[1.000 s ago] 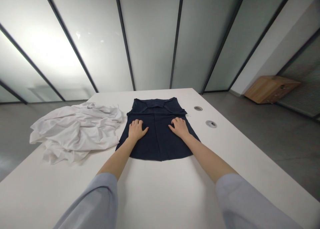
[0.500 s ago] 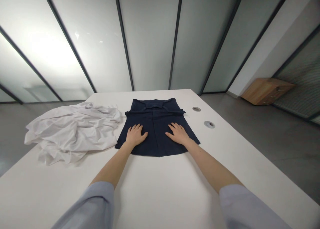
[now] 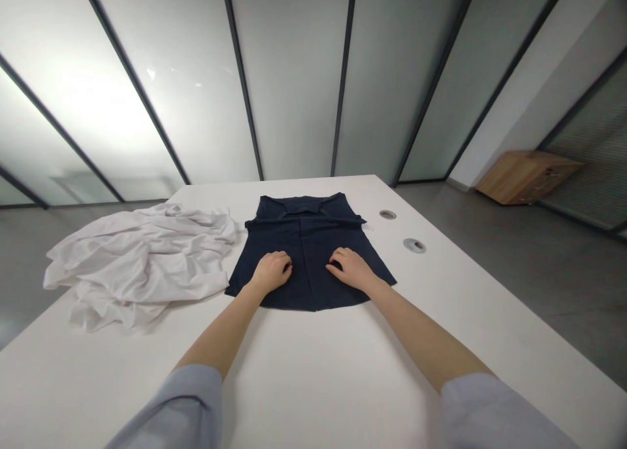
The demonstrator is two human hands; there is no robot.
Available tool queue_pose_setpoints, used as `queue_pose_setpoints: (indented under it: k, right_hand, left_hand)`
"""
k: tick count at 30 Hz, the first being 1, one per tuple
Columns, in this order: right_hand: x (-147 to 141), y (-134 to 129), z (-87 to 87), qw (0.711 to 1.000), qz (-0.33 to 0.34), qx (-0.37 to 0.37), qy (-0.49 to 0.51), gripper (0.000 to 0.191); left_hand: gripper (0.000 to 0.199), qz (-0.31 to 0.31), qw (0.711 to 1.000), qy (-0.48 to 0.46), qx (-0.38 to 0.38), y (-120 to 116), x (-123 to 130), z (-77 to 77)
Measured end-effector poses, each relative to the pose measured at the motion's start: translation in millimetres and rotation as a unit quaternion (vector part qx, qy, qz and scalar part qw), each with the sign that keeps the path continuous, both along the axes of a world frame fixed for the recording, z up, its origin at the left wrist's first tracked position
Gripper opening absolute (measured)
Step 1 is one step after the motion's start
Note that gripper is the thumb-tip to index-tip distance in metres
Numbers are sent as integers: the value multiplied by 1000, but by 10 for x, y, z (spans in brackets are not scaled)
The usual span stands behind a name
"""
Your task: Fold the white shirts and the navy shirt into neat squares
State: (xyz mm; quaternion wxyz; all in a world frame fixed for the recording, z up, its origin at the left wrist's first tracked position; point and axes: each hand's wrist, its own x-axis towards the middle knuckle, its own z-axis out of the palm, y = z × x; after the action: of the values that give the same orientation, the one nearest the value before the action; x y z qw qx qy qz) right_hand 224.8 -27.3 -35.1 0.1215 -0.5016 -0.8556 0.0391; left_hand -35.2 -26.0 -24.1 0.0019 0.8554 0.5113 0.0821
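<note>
A dark navy garment [image 3: 313, 236] lies spread on the white table [image 3: 333, 364], with a seam down its middle and a folded band across its upper part. My left hand [image 3: 272, 271] rests on its lower left portion. On the lower right portion is my right hand [image 3: 350, 268]. Both hands have loosely curled fingers, and a gap shows between thumb and fingers on each. I see no cloth gathered up in either one. A crumpled white cloth [image 3: 147, 259] lies just left of the garment, partly over the table's left edge.
Two round cable holes, a far one [image 3: 387, 214] and a nearer one [image 3: 415, 246], are set in the table right of the garment. Behind the table stands a frosted glass partition [image 3: 294, 76]. A wooden cabinet [image 3: 524, 178] stands on the floor at far right.
My fingers, spread flat on the garment before, are now curled inward, and both hands have drawn slightly closer to me. The garment lies nearly the same.
</note>
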Motion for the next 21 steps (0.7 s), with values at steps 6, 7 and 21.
queue_pose_setpoints:
  k: [6, 7, 21]
  right_hand:
    - [-48, -37, -69, 999, -21, -13, -24, 62]
    - [-49, -36, -84, 999, -25, -19, -26, 65]
    - [-25, -42, -96, 995, 83, 43, 44, 52]
  left_hand:
    - [46, 23, 1000, -11, 14, -20, 13, -45]
    - [51, 24, 1000, -10, 12, -25, 14, -56]
    - [82, -30, 999, -35, -10, -27, 10, -119]
